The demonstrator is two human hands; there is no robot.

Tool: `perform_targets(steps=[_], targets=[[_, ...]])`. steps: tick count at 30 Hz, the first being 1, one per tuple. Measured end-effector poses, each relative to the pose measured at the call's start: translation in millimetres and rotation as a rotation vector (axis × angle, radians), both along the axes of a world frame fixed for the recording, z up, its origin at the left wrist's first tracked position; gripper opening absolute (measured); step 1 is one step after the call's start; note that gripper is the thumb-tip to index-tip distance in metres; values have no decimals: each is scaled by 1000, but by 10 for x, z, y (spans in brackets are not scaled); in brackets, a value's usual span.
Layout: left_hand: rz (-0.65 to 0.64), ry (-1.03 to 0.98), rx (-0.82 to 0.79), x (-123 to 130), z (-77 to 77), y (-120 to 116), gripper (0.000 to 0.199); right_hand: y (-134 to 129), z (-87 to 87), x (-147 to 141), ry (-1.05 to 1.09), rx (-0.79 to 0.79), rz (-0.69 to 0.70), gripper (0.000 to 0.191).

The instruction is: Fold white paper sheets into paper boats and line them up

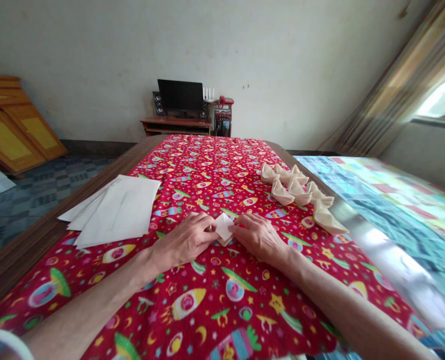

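Between my hands is a small piece of white paper (224, 226), folded into a diamond shape close to the cloth. My left hand (189, 237) pinches its left corner between thumb and fingers. At the opposite corner, my right hand (258, 236) grips the same folded paper, its fingers curled. Several sheets of white paper (119, 212) lie fanned in a pile to the left of my left hand. Off to the right stand several cream folded paper boats (297, 186), with one (328, 218) nearest to me.
A red patterned cloth (192, 310) covers the table, whose brown wooden edge (94, 192) shows at the left. Beyond it are a monitor (180, 96) and a red telephone (225, 101). A bed (398, 200) lies at the right, and a wooden cabinet (17, 125) at the far left.
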State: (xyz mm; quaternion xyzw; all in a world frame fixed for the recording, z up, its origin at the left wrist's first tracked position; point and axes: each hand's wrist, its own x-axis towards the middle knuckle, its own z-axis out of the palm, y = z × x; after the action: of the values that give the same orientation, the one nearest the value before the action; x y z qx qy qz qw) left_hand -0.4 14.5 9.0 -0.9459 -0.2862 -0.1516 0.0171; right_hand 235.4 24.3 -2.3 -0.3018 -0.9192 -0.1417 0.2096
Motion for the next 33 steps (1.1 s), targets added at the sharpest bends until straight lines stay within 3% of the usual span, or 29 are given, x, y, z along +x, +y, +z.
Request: perform_targets(steps=[7, 18, 22, 33], targets=[[-27, -104, -127, -9, -74, 33, 30, -9, 15, -10, -61, 3, -14, 23], [-23, -93, -44, -72, -24, 68, 19, -58, 73, -21, -55, 36, 127, 22], [18, -89, 20, -109, -6, 82, 20, -44, 52, -21, -30, 31, 140, 21], [-37, -43, 30, -200, 23, 109, 25, -16, 1, -2, -43, -30, 132, 22]])
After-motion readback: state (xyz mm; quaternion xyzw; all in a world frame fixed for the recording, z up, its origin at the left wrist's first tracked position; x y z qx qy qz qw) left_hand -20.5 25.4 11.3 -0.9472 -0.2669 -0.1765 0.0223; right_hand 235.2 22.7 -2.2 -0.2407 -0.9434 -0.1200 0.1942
